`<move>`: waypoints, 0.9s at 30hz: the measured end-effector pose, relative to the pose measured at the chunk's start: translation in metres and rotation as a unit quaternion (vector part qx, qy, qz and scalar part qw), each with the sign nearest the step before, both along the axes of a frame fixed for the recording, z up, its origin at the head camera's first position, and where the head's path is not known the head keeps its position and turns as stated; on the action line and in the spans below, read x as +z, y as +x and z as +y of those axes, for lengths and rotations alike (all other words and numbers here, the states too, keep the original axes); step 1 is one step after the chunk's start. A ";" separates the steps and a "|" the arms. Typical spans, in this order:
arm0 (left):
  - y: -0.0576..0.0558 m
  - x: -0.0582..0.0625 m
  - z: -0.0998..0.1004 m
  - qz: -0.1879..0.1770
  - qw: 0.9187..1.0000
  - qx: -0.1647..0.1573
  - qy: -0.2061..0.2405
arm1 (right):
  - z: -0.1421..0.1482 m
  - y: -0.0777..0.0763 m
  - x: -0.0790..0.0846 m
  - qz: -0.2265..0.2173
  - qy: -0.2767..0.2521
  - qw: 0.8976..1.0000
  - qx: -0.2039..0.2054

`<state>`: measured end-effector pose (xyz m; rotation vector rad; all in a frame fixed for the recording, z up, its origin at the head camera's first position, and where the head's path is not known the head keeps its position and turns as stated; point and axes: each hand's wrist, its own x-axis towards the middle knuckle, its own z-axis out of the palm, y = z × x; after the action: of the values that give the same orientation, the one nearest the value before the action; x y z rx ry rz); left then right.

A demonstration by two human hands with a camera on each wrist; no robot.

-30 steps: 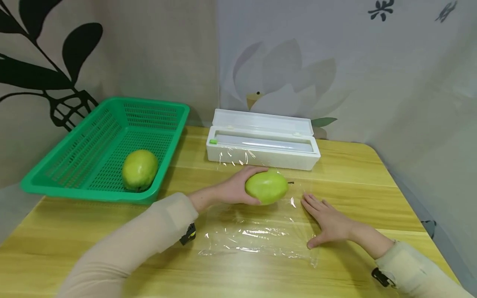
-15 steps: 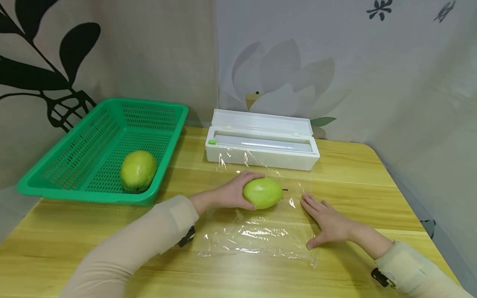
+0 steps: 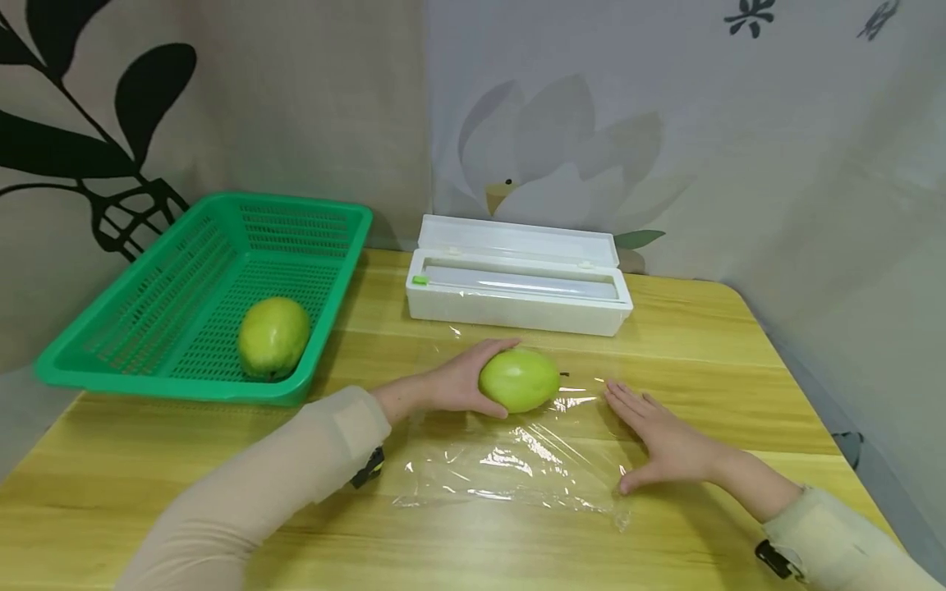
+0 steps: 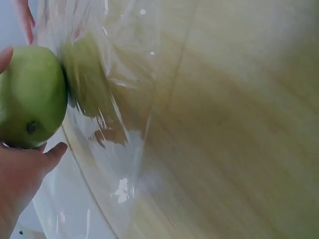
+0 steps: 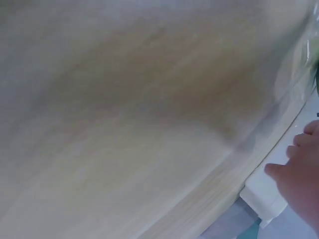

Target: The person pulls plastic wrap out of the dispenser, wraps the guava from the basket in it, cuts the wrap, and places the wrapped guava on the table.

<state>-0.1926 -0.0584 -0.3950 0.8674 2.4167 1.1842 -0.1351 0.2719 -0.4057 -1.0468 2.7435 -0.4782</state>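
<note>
My left hand [image 3: 469, 380] grips a green pear [image 3: 520, 380] from its left side, thumb and fingers around it, the stem pointing right. Beneath the pear a sheet of clear plastic wrap [image 3: 502, 464] lies on the wooden table, wrinkled and shiny. In the left wrist view the pear's [image 4: 32, 97] blossom end faces the camera, and the wrap mirrors its green side. My right hand [image 3: 668, 443] has its fingers spread and straight at the right edge of the wrap. A white wrap dispenser box [image 3: 517, 316] with its lid up stands behind the hands, a clear roll inside.
A green plastic basket [image 3: 347, 279] stands at the left with a second pear [image 3: 274, 338] in its near right corner. A printed cloth wall [image 3: 332, 107] rises right behind the table [image 3: 355, 533]. The table's right edge slants off beyond my right hand.
My left hand has brought the pear slightly down and left over the wrap. My right hand has shifted a little to the right, and the wrap's creases and glare have changed beside the pear.
</note>
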 end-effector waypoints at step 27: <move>0.068 -0.001 -0.082 -0.015 0.977 -0.165 -0.132 | -0.007 0.024 0.007 -0.074 -0.047 0.991 0.104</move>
<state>-0.1243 -0.1405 -0.3965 1.0985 2.2263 0.7306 -0.1109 0.2653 -0.3982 -1.2491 2.4707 -0.6286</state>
